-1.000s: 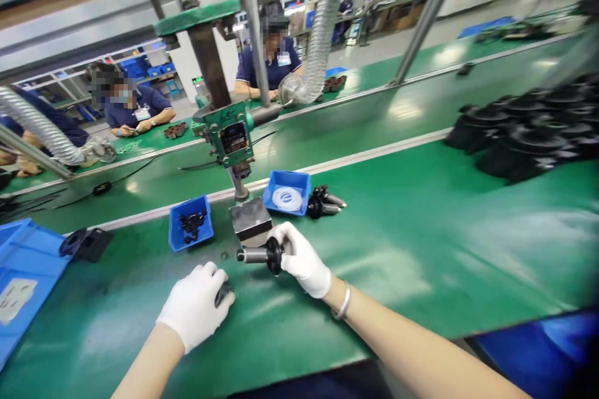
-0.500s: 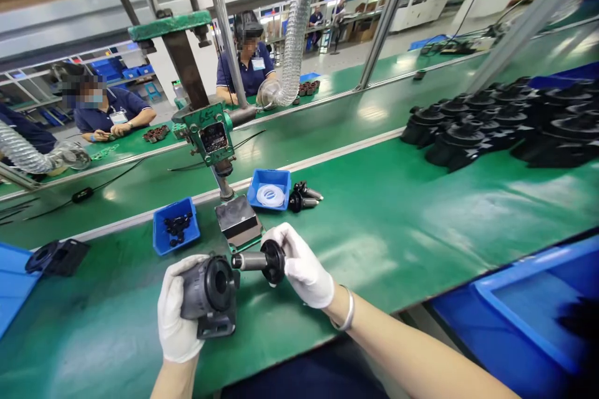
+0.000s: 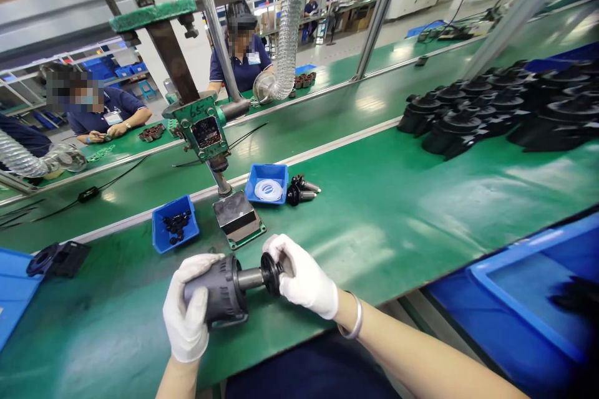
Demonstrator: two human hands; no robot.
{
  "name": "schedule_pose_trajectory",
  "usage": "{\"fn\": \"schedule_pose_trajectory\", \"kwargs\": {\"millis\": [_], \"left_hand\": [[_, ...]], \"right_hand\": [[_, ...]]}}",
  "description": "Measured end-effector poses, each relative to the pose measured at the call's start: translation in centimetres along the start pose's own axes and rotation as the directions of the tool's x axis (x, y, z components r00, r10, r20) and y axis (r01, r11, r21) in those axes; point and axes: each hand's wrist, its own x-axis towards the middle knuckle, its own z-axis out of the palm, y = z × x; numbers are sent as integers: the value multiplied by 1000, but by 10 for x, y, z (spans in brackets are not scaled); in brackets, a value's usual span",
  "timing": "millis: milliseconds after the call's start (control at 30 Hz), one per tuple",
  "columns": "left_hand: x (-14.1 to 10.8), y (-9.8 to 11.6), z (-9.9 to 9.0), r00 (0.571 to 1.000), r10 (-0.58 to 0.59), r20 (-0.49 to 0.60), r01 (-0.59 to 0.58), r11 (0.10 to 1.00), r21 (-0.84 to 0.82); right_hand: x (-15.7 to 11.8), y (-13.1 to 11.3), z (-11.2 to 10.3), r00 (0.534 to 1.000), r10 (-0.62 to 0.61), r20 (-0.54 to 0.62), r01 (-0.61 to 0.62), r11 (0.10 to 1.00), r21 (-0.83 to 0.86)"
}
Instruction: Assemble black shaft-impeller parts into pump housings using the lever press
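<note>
Since the earlier frame the gap has gone: I've turned the housing (image 3: 218, 299) so its open end faces right, and the shaft of the rotor-like part (image 3: 269, 274) now meets it. My left hand (image 3: 187, 318) curls around the housing's closed side, fingers spread to its girth; my right hand (image 3: 306, 280) pinches the part's far end, just beyond its black disc, thumb and fingers nearly together. Both things are up in front of me over the green bench (image 3: 355, 324). The housing looks like stiff, light plastic, best cupped around the barrel; the shaft is probably heavier and slick under gloves, so I'd hold by the disc end and spare its rim. Beyond stand the metal block (image 3: 236, 215) under the press (image 3: 203, 131), the bin of black bits (image 3: 174, 208) and the bin of white rings (image 3: 267, 171). Nothing blocks the space between my hands.
</note>
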Motion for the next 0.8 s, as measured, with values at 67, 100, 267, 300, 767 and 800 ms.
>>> {"fn": "schedule_pose_trajectory", "kwargs": {"millis": [67, 100, 267, 300, 767, 800], "left_hand": [[-1, 2, 0, 998, 46, 52, -49, 996, 68], [-2, 3, 0, 996, 61, 68, -67, 994, 89], [-6, 3, 8, 979, 99, 181, -124, 984, 132], [-6, 2, 9, 976, 101, 191, -128, 983, 134], [-2, 9, 18, 973, 182, 141, -202, 969, 139], [-1, 8, 20, 985, 131, 112, -144, 983, 115]], "right_hand": [[0, -4, 1, 1000, 12, 9, -11, 993, -121], [0, -7, 3, 1000, 10, 9, -8, 984, -179], [0, -21, 16, 998, -54, 34, 63, 930, -362], [0, -23, 18, 997, -65, 39, 75, 925, -372], [5, -40, 19, 979, -150, 140, 202, 809, -552], [6, -45, 20, 981, -139, 133, 191, 804, -564]]}}
